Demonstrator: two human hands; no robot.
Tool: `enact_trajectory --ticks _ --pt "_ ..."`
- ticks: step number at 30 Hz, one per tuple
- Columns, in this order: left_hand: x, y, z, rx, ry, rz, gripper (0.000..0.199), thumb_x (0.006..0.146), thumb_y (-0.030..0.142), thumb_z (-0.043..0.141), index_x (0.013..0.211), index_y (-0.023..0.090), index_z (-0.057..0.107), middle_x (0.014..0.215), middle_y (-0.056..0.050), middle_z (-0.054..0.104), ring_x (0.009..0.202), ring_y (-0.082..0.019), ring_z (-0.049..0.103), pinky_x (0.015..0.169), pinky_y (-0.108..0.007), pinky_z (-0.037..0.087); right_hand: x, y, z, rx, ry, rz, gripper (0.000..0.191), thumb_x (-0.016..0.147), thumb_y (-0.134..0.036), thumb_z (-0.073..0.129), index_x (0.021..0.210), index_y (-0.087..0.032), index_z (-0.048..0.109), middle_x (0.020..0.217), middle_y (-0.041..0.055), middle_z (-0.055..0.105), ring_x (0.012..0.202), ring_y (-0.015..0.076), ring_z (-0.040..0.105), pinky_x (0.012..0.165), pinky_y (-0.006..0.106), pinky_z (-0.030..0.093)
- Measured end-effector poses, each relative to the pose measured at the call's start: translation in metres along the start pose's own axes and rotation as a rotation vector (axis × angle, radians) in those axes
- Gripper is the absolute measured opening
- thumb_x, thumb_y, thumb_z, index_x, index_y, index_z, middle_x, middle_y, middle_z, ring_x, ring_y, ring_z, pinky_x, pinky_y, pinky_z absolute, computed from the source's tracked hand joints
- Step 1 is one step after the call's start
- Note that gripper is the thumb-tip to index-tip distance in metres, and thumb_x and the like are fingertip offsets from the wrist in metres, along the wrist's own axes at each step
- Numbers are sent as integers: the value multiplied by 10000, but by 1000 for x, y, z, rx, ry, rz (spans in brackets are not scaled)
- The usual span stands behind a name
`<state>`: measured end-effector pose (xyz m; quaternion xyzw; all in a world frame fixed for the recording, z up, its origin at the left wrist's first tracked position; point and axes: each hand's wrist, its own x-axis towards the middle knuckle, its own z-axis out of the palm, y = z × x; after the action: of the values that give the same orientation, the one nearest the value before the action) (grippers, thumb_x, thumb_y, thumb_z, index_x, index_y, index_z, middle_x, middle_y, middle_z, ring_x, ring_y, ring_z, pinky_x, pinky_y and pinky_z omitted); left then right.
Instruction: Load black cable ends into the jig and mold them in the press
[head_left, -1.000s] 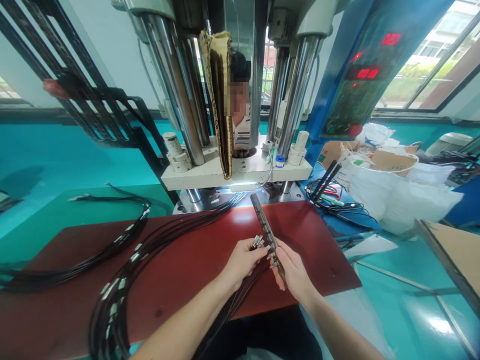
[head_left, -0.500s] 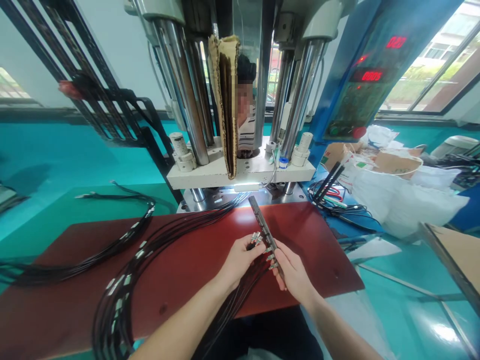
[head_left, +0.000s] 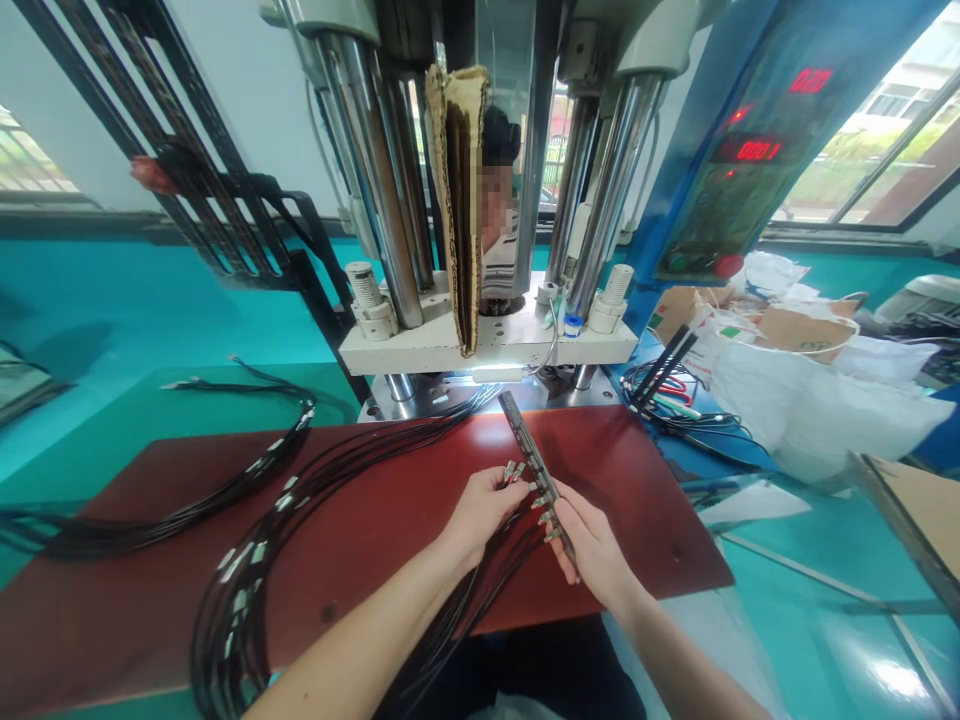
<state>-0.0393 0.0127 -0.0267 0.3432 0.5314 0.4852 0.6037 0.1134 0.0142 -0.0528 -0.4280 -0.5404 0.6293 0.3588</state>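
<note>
My right hand [head_left: 589, 530] is closed around the lower part of a long dark slotted bar [head_left: 531, 455], which tilts up and away toward the press. Several metal cable ends [head_left: 546, 517] sit along the bar's left side near my thumb, with black cables [head_left: 499, 590] trailing down toward my lap. Pinched in my left hand [head_left: 484, 510] are a few more black cables, their small metal connectors [head_left: 513, 470] sticking up past the fingertips. The left fingertips are right beside the bar; whether they touch it I cannot tell.
Ahead stands a press with a pale plate [head_left: 420, 350] and folded cardboard [head_left: 461, 210] on it. Bundles of black cables [head_left: 277, 510] cross the reddish-brown board [head_left: 390, 560]. On the right are a blue control panel [head_left: 750, 160] and white sacks [head_left: 802, 380]. A person [head_left: 499, 240] is behind the press.
The view has shifted slightly, moving the scene a little to the right. My left fingers are closer to the bar. A red number on the panel differs.
</note>
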Motion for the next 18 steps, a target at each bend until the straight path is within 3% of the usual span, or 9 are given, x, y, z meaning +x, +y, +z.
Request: enact_trajectory --ticks 5,12,18 --pt "0 -3 4 -75 38 44 276 615 333 664 583 141 469 447 84 326 428 -35 257 437 -180 207 0 0 2 -80 12 -11 501 855 -476 405 1245 -165 449 529 -52 469 295 40 382 277 137 268" --pt "-2 -5 2 -42 30 136 266 629 349 661 609 136 504 512 60 430 470 -51 350 483 -182 290 2 5 4 -228 -10 -51 495 871 -459 367 1271 -173 425 514 -57 463 306 52 406 303 154 304" --pt "-4 1 -7 6 41 72 331 674 472 595 695 147 537 513 63 405 458 -53 328 431 -175 239 -1 -1 4 -84 21 -2 519 845 -481 423 1251 -159 445 538 -46 477 300 44 380 278 147 272"
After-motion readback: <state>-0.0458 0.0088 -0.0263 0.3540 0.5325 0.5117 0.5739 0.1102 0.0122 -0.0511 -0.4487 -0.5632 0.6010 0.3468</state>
